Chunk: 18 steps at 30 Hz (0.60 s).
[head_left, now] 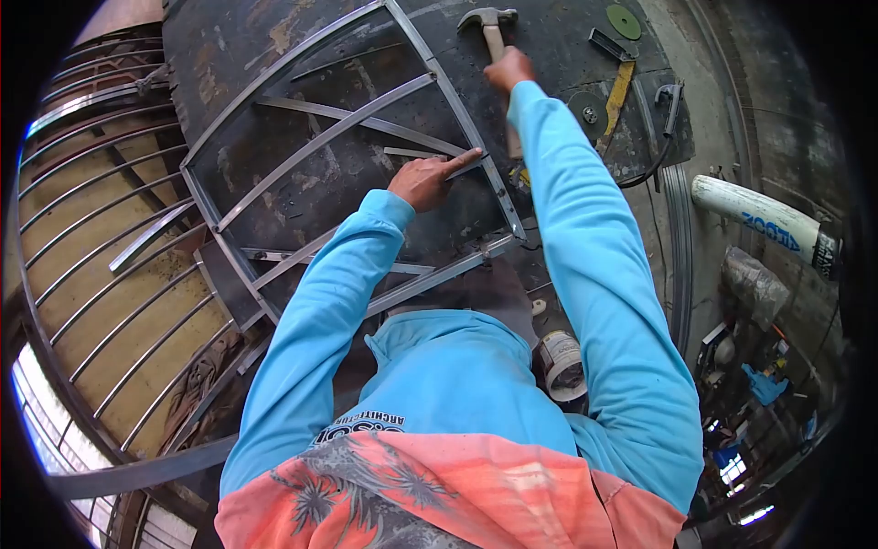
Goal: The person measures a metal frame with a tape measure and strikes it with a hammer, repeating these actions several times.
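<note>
My right hand (509,69) is closed around the handle of a claw hammer (494,37), near its head. The hammer's metal head points away from me, and its handle extends below my fist beside the frame. My left hand (423,180) is wrapped on a metal crossbar (291,260), with its index finger stretched along the bar to the side rail. This crossbar belongs to a welded metal frame (445,87) of square tubes lying on the dark worktable. Part of the bar is hidden under my left hand and forearm.
On the right side of the worktable (229,55) lie a green disc (624,21), a yellow-handled tool (619,96) and a welding electrode holder (672,105) with its cable. A white cylinder (759,212) and a bucket (562,364) stand nearby. A curved metal grille (110,210) fills the left.
</note>
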Motion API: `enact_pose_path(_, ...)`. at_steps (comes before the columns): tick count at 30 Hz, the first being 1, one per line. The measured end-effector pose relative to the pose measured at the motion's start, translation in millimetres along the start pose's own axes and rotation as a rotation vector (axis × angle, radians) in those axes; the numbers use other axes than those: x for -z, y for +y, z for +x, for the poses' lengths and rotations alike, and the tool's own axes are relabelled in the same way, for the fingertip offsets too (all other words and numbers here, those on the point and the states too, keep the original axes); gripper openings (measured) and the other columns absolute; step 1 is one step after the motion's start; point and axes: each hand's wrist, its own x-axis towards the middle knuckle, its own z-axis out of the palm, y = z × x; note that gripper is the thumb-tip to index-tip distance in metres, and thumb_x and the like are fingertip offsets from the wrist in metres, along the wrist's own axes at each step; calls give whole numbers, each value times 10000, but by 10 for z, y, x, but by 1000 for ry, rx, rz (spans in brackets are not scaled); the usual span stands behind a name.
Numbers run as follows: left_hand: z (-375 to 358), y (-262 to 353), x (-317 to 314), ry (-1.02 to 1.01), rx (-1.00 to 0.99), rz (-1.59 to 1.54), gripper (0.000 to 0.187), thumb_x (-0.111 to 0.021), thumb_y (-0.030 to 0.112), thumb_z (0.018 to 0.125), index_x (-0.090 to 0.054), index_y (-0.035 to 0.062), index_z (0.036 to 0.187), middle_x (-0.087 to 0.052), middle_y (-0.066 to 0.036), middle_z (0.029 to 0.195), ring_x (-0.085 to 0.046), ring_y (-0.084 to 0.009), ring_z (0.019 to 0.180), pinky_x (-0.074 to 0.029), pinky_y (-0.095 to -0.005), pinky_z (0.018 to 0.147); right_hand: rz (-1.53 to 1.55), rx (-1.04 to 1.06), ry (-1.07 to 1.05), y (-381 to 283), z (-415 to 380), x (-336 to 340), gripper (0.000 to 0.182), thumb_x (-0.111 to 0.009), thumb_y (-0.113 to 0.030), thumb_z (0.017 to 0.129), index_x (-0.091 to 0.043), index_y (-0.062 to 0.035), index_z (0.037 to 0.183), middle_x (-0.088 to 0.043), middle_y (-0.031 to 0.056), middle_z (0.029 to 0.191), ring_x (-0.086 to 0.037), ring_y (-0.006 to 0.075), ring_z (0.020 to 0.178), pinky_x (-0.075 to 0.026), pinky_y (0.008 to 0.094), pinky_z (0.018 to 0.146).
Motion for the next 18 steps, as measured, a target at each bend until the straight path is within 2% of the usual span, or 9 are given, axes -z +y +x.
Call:
enact_pose_path(2,-13,-70,-53,-7,-28,-26,793,-549,-10,809,-274,360,1455,-616,-212,1003,-614,-381,922,-487,-469,820,195,-72,-67,65,108,199,387,-691,-268,714,-688,6,987,-688,190,964,-678,303,901,-540,360,794)
enact_pose_path(3,-1,-115,-77,19,-70,-54,810,-544,-22,800,-263,356,1459,-617,-217,982,-610,-388,921,-482,-475,823,303,-51,-160,194,148,309,399,-693,-264,712,-679,28,985,-693,190,897,-686,319,813,-540,372,734)
enact_pose_path(4,14,-147,-107,45,-117,-83,826,-538,-34,791,-252,352,1463,-618,-222,961,-606,-395,920,-476,-481,825,323,9,-229,170,-109,685,388,-666,-243,722,-669,23,1004,-688,191,915,-677,315,815,-523,390,726)
enact_pose_path(5,20,-158,-130,40,-134,-104,826,-538,-34,791,-252,352,1463,-618,-222,961,-606,-395,920,-476,-481,825,177,180,-105,164,-415,1009,357,-626,-205,727,-655,0,1017,-673,205,904,-659,332,830,-505,409,737)
enact_pose_path(8,8,-152,-72,4,-135,-123,863,-539,-50,775,-222,346,1472,-611,-227,959,-600,-397,903,-470,-486,832,83,471,-128,348,-1220,1796,381,-570,-78,703,-644,-44,1076,-649,226,958,-627,370,901,-495,409,788)
enact_pose_path(11,20,-182,-104,5,-132,-150,870,-519,-42,772,-218,387,1466,-597,-224,951,-606,-391,904,-475,-476,833,-82,496,-279,576,-1882,2120,445,-569,-7,677,-646,-58,1112,-662,192,1008,-645,334,930,-516,378,806)
enact_pose_path(12,27,-199,-126,14,-136,-160,858,-516,-43,775,-235,385,1463,-592,-221,928,-603,-387,883,-474,-480,823,-172,468,-389,526,-2103,2207,481,-567,26,662,-637,-45,1132,-665,178,1057,-657,302,960,-521,356,816)
enact_pose_path(14,35,-230,-140,7,-145,-169,849,-520,-40,779,-245,383,1461,-592,-218,925,-603,-385,878,-474,-480,818,-424,465,-486,405,-2433,2100,447,-600,-3,682,-662,-99,1114,-681,147,971,-658,327,906,-527,395,797)
enact_pose_path(18,34,-212,-142,-14,-132,-154,820,-538,-28,791,-273,374,1455,-590,-212,919,-602,-380,862,-476,-476,804,-524,548,-532,349,-2663,1597,392,-621,-37,695,-686,-146,1066,-674,110,829,-662,321,804,-533,414,718)
